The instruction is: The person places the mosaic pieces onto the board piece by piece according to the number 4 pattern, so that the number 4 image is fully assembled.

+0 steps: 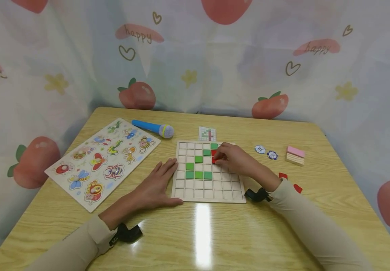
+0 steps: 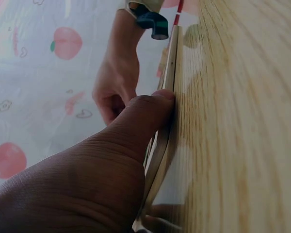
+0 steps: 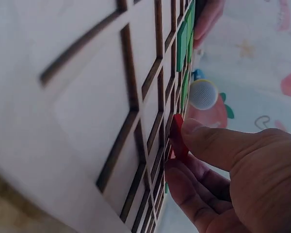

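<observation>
A wooden grid board lies on the table, with several green square tiles set in its cells. My right hand is over the board's upper middle, pinching a red square tile between thumb and fingers. The tile stands tilted at the grid in the right wrist view. Another bit of red shows just above it in the head view, partly hidden by the fingers. My left hand lies flat at the board's left side, fingertips on the left edge and thumb against the near edge.
Behind the board is a small pattern card. An insect picture puzzle and a blue toy microphone lie to the left. Two poker chips, a pink-topped block stack and loose red tiles are on the right.
</observation>
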`<state>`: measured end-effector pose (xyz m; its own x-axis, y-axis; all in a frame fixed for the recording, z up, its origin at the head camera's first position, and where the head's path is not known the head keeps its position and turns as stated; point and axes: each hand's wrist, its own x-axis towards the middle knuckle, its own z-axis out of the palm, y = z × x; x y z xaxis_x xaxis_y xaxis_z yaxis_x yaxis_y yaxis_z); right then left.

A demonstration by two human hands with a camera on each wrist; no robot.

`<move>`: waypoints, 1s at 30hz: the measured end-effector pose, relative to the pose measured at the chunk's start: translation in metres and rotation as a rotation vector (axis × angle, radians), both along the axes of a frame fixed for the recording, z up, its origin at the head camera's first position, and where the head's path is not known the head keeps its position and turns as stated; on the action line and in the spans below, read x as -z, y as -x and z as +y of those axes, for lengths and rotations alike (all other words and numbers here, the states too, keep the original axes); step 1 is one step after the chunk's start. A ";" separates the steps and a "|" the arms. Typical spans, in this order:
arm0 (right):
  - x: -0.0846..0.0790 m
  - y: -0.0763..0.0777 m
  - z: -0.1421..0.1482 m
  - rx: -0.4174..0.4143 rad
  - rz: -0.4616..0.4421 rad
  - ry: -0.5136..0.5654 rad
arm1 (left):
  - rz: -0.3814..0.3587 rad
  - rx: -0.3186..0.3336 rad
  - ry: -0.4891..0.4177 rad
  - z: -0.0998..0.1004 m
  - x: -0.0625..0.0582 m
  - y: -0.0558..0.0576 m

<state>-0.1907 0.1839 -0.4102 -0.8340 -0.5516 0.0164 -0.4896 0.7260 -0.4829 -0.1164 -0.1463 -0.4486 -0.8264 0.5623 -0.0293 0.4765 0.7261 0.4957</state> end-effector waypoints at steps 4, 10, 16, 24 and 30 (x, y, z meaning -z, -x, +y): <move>0.001 0.000 -0.002 -0.008 0.005 0.017 | 0.000 -0.002 0.008 0.001 -0.001 0.000; 0.001 0.001 -0.003 -0.020 0.042 0.016 | 0.016 -0.002 0.021 0.002 -0.002 0.002; -0.002 -0.004 0.005 -0.046 0.065 -0.012 | 0.006 -0.007 0.006 0.004 0.000 0.002; -0.023 -0.064 0.071 0.033 0.314 0.131 | 0.015 0.001 0.004 0.006 0.001 0.002; -0.008 -0.128 0.146 0.204 0.357 0.086 | 0.020 -0.006 0.012 0.003 0.001 0.000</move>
<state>-0.0632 0.3298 -0.4027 -0.8593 -0.3601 0.3631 -0.4880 0.7898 -0.3716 -0.1164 -0.1436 -0.4491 -0.8302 0.5571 -0.0196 0.4819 0.7349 0.4772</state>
